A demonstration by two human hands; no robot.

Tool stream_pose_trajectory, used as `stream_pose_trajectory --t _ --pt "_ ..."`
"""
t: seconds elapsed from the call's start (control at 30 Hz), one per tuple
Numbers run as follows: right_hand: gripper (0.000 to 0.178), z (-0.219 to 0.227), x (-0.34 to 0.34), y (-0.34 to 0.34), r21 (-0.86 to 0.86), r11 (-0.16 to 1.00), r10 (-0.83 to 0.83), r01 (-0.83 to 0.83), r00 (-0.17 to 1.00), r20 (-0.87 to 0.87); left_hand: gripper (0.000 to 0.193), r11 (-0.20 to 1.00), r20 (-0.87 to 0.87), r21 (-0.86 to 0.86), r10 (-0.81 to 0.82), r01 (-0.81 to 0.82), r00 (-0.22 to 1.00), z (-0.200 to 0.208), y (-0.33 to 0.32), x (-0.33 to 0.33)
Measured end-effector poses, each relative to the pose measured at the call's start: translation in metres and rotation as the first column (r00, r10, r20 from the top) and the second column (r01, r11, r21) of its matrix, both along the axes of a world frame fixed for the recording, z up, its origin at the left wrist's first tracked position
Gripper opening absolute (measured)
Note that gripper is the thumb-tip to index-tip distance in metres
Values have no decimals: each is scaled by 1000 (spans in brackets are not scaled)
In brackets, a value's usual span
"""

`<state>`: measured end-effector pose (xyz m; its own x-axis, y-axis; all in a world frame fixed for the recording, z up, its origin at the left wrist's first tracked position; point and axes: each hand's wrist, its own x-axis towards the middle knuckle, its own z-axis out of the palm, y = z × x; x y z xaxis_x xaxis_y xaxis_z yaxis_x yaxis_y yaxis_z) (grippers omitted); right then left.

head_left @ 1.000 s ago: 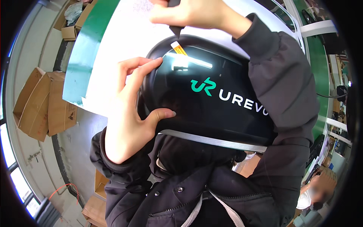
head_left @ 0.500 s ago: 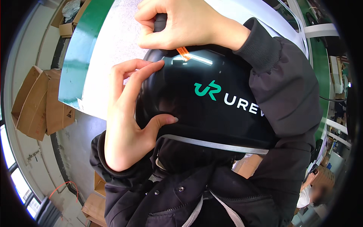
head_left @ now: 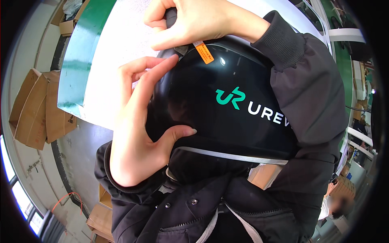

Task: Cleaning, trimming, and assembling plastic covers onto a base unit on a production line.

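Observation:
A glossy black rounded housing (head_left: 202,89) lies in front of me, with a green and white printed mark and a silver strip (head_left: 231,156) along its near edge. My left hand (head_left: 142,117) spans its left end, fingertips at the far side and thumb pressed on the shiny face. Beyond the far edge, my right hand (head_left: 190,22) has its fingers curled around a dark grey rounded end piece (head_left: 171,17), whose rest is hidden by the hand. Just below that hand, an orange tag (head_left: 204,53) hangs over the far edge of the housing.
The housing rests by a white sheet (head_left: 109,60) on a green-topped table (head_left: 79,65). Open cardboard boxes (head_left: 36,109) stand at the left. An orange cable (head_left: 69,196) curves low at the left. Another person (head_left: 334,204) is at the lower right.
The housing has shifted slightly right and tilted, so the orange tag shows more fully. My right hand has moved up a little with the grey piece; the left keeps its hold.

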<state>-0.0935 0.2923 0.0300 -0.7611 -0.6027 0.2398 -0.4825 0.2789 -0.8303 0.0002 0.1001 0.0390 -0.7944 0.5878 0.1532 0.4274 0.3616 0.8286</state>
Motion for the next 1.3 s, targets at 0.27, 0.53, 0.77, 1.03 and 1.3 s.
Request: stream_pose_trajectory --t 0.27,0.53,0.77,1.03,1.3 --pt "23 1 3 -1 -53 998 -24 24 1000 -7 70 996 24 79 -35 33 999 1 8 -6" --pt "22 18 -10 35 397 807 -86 437 753 -653 46 997 58 31 64 -66 996 5 17 -3" --pt "11 32 58 31 261 964 77 43 898 -433 37 985 143 138 83 -103 986 -4 9 -2" --pt "22 20 61 37 213 976 65 47 869 -491 45 910 220 403 10 -100 975 -17 24 0" --pt "20 25 60 34 202 977 153 -72 895 -419 63 962 148 274 -42 0 988 -30 25 4"
